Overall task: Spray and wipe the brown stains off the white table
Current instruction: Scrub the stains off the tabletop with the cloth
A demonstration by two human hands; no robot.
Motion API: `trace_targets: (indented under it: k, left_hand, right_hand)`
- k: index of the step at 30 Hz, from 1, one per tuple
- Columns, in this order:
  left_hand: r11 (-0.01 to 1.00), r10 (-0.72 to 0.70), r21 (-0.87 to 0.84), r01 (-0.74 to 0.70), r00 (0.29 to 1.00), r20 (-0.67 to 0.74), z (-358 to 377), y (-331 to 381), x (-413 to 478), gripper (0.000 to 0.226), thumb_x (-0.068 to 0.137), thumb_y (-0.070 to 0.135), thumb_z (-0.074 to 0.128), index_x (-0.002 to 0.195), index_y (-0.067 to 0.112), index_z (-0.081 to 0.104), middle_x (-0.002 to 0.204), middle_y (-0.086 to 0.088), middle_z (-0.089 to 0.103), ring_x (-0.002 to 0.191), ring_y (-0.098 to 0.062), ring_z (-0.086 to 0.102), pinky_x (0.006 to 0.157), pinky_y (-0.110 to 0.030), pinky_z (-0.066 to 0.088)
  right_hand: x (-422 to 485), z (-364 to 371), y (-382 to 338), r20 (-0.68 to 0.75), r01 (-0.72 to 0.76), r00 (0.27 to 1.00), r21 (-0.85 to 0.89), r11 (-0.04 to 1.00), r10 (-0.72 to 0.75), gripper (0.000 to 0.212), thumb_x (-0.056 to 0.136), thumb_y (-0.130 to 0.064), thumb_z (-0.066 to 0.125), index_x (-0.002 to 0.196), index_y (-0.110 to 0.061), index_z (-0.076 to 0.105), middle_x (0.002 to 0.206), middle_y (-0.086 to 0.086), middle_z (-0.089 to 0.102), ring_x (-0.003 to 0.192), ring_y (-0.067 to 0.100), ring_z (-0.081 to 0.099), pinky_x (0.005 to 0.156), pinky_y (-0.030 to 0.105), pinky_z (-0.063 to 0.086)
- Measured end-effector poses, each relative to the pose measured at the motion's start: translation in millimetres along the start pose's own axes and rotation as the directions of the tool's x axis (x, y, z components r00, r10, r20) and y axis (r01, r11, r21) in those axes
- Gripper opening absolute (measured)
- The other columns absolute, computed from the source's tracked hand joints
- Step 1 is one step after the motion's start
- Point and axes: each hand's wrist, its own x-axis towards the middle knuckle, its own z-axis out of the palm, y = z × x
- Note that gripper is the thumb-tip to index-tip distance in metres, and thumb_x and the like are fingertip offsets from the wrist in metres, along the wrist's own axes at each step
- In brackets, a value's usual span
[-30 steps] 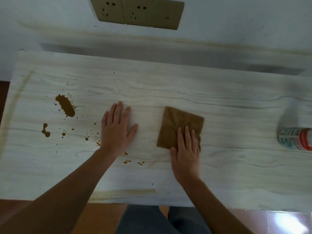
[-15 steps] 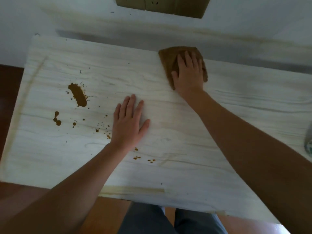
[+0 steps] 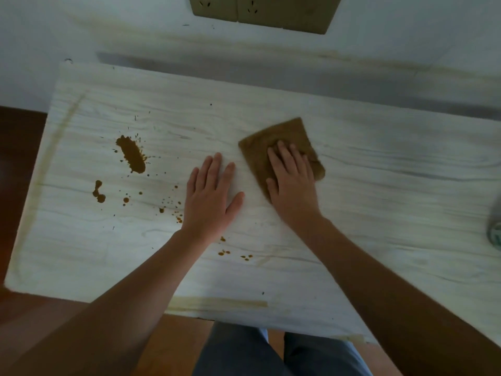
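Head view: white wood-grain table point(image 3: 379, 213) set against a wall. Right hand point(image 3: 294, 185) lies flat, fingers straight, pressing a square brown cloth point(image 3: 282, 137) onto the table's middle. Left hand point(image 3: 211, 196) rests flat on bare tabletop just left of the cloth, fingers extended and spread, holding nothing. Long brown stain blot point(image 3: 131, 154) and small brown splatter drops point(image 3: 99, 195) sit left of the left hand, with a few more near its wrist. Blurred bottle point(image 3: 494, 234) at the right edge. Beige wall sockets point(image 3: 260, 9) on the far wall.

one head-worn view looks steeply down (and forward) over the table point(image 3: 352, 240), close in.
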Motion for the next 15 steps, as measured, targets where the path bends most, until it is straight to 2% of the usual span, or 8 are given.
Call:
trace_targets:
  k: [4,7,11,15]
  left_hand:
    - [1.0,-0.001,-0.007,0.001,1.0,-0.02,0.7,0.2,-0.6,0.07,0.1,0.057,0.035,0.158,0.017,0.03,0.168,-0.013,0.019,0.156,-0.029,0.013,0.126,-0.048,0.014]
    - [1.0,0.006,0.0,-0.006,0.999,-0.045,2.7,-0.9,-1.7,0.07,0.101,0.056,0.037,0.157,0.016,0.03,0.168,-0.014,0.019,0.156,-0.03,0.014,0.126,-0.048,0.014]
    - [1.0,0.003,0.002,-0.003,1.0,-0.016,1.3,-1.9,-0.1,0.07,0.1,0.057,0.034,0.157,0.018,0.03,0.168,-0.013,0.019,0.156,-0.03,0.014,0.126,-0.047,0.013]
    - [1.0,0.006,-0.006,-0.007,1.0,-0.022,2.8,-2.0,-1.3,0.069,0.101,0.057,0.033,0.158,0.019,0.027,0.169,-0.013,0.017,0.156,-0.029,0.012,0.126,-0.046,0.01]
  right_hand:
    - [-72.1,8.5,1.9,0.022,-0.167,0.986,-0.025,0.986,0.168,0.065,0.099,-0.035,0.05,0.158,-0.02,0.026,0.167,0.004,0.018,0.155,0.025,0.009,0.126,0.046,0.009]
    - [-83.8,9.6,8.4,0.049,-0.207,0.977,-0.036,0.978,0.209,0.067,0.099,-0.04,0.049,0.159,-0.022,0.024,0.167,0.004,0.015,0.155,0.025,0.005,0.126,0.045,0.006]
    - [-36.6,-0.3,25.0,0.062,-0.137,0.988,-0.085,0.987,0.142,0.069,0.099,-0.042,0.048,0.159,-0.023,0.021,0.168,0.003,0.011,0.155,0.027,0.004,0.125,0.044,0.003]
    - [42.5,-13.3,33.4,0.039,-0.151,0.987,-0.083,0.985,0.155,0.067,0.101,-0.043,0.044,0.159,-0.022,0.018,0.168,0.006,0.008,0.155,0.029,0.002,0.125,0.045,0.002]
